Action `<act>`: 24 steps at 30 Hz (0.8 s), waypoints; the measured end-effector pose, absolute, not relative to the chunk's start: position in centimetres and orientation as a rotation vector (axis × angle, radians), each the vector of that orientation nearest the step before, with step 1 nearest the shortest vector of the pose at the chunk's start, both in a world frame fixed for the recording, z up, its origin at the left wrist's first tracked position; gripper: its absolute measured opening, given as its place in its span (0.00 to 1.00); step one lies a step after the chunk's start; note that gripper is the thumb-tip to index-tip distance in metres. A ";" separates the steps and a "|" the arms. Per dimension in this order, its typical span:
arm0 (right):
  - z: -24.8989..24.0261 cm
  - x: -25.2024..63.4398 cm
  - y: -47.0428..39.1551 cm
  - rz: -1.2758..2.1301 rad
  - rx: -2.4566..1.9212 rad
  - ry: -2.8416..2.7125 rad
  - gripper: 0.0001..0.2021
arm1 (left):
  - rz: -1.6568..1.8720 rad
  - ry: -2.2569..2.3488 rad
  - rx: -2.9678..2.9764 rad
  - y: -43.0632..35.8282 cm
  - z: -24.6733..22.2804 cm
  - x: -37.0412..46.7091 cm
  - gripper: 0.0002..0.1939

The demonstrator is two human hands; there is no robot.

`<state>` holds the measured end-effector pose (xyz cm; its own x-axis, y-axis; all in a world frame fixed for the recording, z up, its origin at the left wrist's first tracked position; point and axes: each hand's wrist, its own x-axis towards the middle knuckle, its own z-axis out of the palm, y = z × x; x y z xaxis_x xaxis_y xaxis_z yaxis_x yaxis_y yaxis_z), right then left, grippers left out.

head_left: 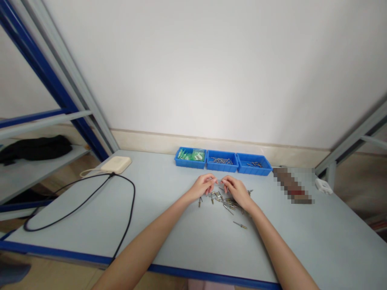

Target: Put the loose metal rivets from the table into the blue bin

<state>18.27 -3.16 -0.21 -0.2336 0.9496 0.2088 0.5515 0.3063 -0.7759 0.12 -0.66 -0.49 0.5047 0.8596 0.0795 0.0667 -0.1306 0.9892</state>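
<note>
On the middle of the pale grey surface [187,241], near side of three blue bins [221,168]: loose metal pins [229,210] around the left hand [205,185] and right hand [234,188].
Pins: thin shank, thicker brass-toned end; judged light, stiff, smooth, apt to roll or slip, unlikely to break. Best hold, probably a fingertip pinch on the thicker end. One stray pin [240,225] lies nearer, right of centre. Both hands: fingers curled, tips almost meeting; a thin sliver may sit between them, but cannot tell what either grips. Bins: green-and-white packets [198,156] left, thin metal pieces [222,161] middle, fewer right. Surface, left: white box [117,164], looped black cable [133,201]. Right: masked object [292,188], small white piece [323,186]. Far: plain wall [193,80]. Left, off the surface: dark cloth [39,149] on a shelf [57,171].
</note>
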 end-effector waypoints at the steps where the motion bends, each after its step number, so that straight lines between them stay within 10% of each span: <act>1: -0.2 18.4 -3.1 0.748 -1.325 -1.904 0.15 | 0.843 0.829 1.563 -0.7 -0.4 0.1 0.21; 12: 0.7 19.4 -2.2 0.684 -1.355 -1.833 0.24 | 0.909 0.861 1.504 -0.5 -0.4 0.2 0.27; 24: 3.4 27.3 0.1 -0.402 -2.159 -1.564 0.20 | 0.993 0.859 1.478 1.0 -1.3 -0.5 0.28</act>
<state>27.26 0.06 3.35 0.3177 0.8194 0.4772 0.9479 -0.2626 -0.1802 -0.50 1.04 -1.31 0.3845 0.9147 0.1246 -0.0080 -0.1317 0.9913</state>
